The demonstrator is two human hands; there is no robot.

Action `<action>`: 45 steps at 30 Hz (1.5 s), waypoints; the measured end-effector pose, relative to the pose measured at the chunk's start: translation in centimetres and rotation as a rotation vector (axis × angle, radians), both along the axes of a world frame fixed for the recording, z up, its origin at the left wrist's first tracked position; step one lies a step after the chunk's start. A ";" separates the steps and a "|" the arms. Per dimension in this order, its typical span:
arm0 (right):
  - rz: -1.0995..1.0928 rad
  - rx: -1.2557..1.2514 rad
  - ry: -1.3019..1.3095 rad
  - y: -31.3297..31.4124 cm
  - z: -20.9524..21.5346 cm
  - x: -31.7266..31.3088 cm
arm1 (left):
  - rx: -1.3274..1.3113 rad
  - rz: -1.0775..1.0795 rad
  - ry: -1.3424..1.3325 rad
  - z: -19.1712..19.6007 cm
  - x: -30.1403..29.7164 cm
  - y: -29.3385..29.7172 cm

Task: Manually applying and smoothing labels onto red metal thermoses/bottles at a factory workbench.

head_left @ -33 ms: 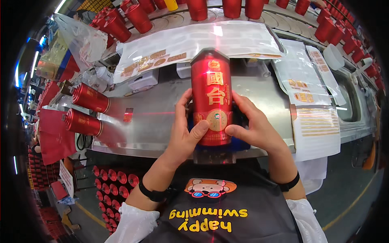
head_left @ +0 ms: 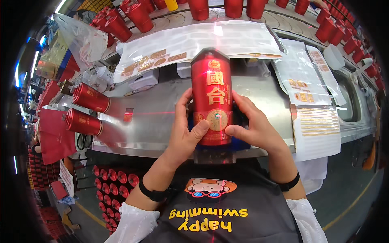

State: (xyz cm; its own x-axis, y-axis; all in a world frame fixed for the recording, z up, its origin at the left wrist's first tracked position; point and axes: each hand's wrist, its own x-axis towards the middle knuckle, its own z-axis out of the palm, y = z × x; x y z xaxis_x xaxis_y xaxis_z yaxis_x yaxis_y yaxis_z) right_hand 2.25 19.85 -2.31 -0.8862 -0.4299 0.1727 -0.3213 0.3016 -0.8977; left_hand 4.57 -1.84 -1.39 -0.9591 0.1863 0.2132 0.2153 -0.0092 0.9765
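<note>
Between my two hands lies a shiny red bottle (head_left: 211, 95) with gold lettering down its front and a dark, many-sided far end. My left hand (head_left: 184, 125) is wrapped along its left side. My right hand (head_left: 253, 123) holds the right side. Both thumbs press on the near part, beside a round gold label (head_left: 217, 119). A dark blue support (head_left: 240, 145) shows partly beneath the bottle, mostly hidden. A thin red light line runs lengthwise over the bottle.
Two red bottles (head_left: 90, 97) lie on the steel table (head_left: 162, 97) at left. Sticker sheets (head_left: 194, 44) cover its far side, with more sheets (head_left: 317, 129) at right beside a sink (head_left: 349, 97). Beyond, red bottles (head_left: 198, 9) stand on a conveyor (head_left: 279, 20). Several bottles (head_left: 111, 188) stand low at left.
The red bottles on the far conveyor have shifted slightly to the right. My hands and the bottle between them look unmoved.
</note>
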 end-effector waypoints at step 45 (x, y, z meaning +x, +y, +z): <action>0.003 0.039 0.807 0.7 2.9 2.2 | -0.052 -0.087 0.003 -1.0 0.5 -0.5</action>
State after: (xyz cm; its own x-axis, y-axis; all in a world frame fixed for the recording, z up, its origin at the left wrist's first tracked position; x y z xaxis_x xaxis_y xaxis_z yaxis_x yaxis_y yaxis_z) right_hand 4.43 20.54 0.61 -0.4933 -0.4507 0.7440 -0.8668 0.3261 -0.3772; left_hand 5.02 -2.36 -2.35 -0.9382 0.2796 0.2039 0.2187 0.0224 0.9755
